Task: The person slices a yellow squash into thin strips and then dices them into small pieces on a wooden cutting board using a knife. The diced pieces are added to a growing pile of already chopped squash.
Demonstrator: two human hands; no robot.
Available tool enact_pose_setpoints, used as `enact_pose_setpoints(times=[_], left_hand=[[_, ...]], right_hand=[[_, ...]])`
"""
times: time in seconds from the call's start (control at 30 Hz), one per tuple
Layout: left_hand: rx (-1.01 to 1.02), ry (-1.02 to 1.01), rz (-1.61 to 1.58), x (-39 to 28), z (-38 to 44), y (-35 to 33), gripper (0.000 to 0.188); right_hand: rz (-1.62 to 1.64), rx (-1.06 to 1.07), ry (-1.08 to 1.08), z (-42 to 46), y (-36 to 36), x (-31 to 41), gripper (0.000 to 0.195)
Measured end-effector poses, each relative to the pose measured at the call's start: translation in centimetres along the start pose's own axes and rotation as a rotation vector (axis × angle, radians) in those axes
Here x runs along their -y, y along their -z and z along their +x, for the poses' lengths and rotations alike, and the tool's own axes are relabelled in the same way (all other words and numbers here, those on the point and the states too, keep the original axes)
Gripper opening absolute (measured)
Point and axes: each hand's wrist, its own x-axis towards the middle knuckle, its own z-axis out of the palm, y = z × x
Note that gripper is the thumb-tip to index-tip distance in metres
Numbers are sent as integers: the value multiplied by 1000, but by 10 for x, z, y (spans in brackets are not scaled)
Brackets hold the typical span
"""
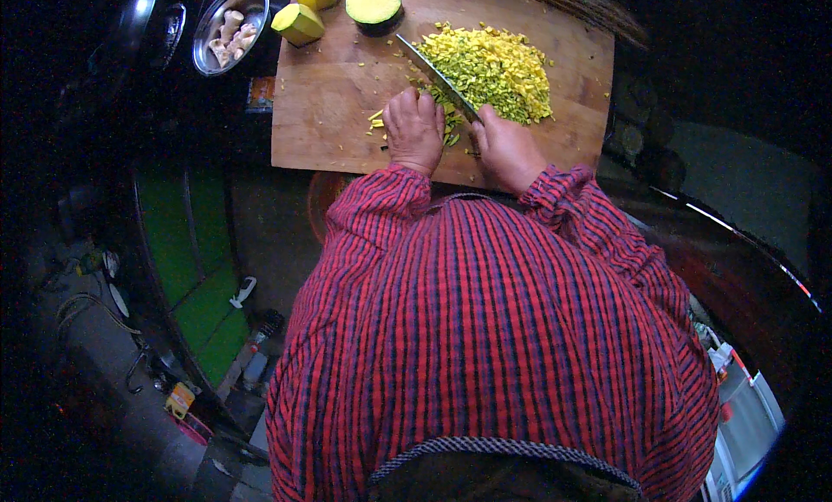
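Observation:
My right hand [509, 146] grips a kitchen knife [437, 74], its blade pointing to the upper left across the wooden cutting board [325, 122]. Just left of the blade, my left hand [415, 128] presses down over thin yellow strips of squash with dark green skin [450, 122]. Its fingers partly hide the strips; a few pale strip ends [376, 120] stick out on its left side. Beyond the knife lies a wide heap of finely chopped squash [497, 67], greener near the blade and yellower towards the far right.
Along the board's far left edge stand a round cut squash piece [374, 3] and peeled yellow squash chunks [298, 24]. A metal bowl [207, 54] holding ginger root [231, 37] is left of the board. A bundle of dry bristles [578, 7] lies across the far right edge.

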Motion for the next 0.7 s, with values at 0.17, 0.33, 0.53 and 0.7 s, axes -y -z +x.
enact_pose_setpoints(times=[0.17, 0.33, 0.53, 0.7], left_hand=[[-2, -30, 39, 0, -1, -4, 18], [-41, -40, 31, 1, 1, -5, 17], [-32, -52, 50, 0, 0, -2, 15], [-13, -74, 65, -2, 2, 0, 15]], right_hand=[[-91, 23, -6, 15, -6, 6, 19], [50, -86, 53, 10, -9, -7, 18], [-44, 38, -25, -6, 1, 4, 19], [-99, 1, -28, 11, -12, 4, 19]])
